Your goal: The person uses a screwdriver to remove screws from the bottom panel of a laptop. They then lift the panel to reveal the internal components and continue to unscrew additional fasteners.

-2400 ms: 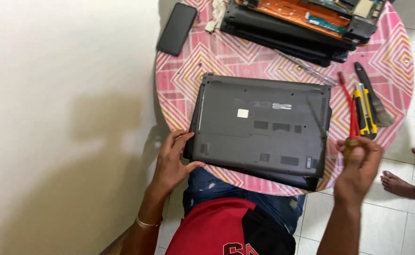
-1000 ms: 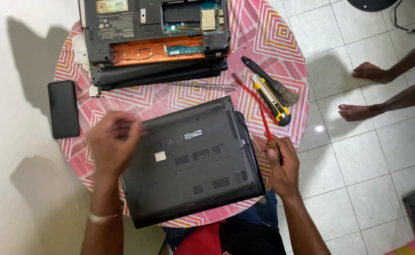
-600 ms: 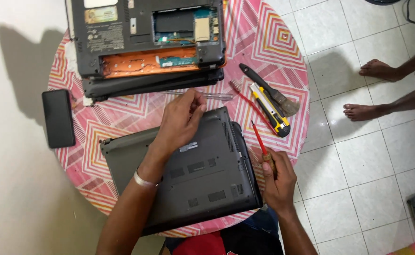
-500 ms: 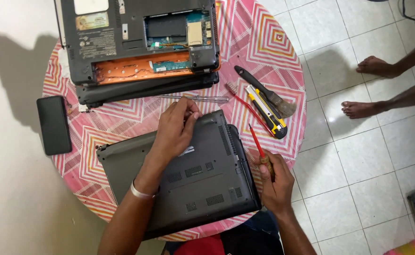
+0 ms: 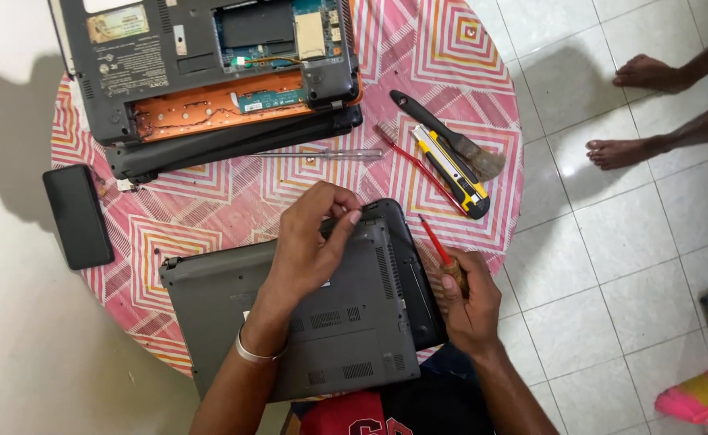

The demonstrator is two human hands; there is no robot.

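Note:
A grey laptop [image 5: 346, 330] lies upside down on the near side of a round table with a pink patterned cloth [image 5: 233, 201]. My left hand [image 5: 313, 242] rests on the laptop's far edge, fingers curled over that edge near its hinge corner. My right hand [image 5: 467, 298] sits at the laptop's right side, shut on a red-handled screwdriver [image 5: 438, 246] whose tip points away from me.
A dismantled laptop [image 5: 209, 72] with an exposed orange board lies at the table's far side. A black phone [image 5: 78, 216] is at the left edge. A clear-handled screwdriver [image 5: 321, 154], a yellow utility knife [image 5: 450, 171] and a brush [image 5: 450, 137] lie at right. Another person's bare feet [image 5: 636, 113] stand on the tiled floor.
My left hand moved from the laptop's near left corner across its base to the far edge. The laptop was turned on the table. My right hand kept hold of the red screwdriver.

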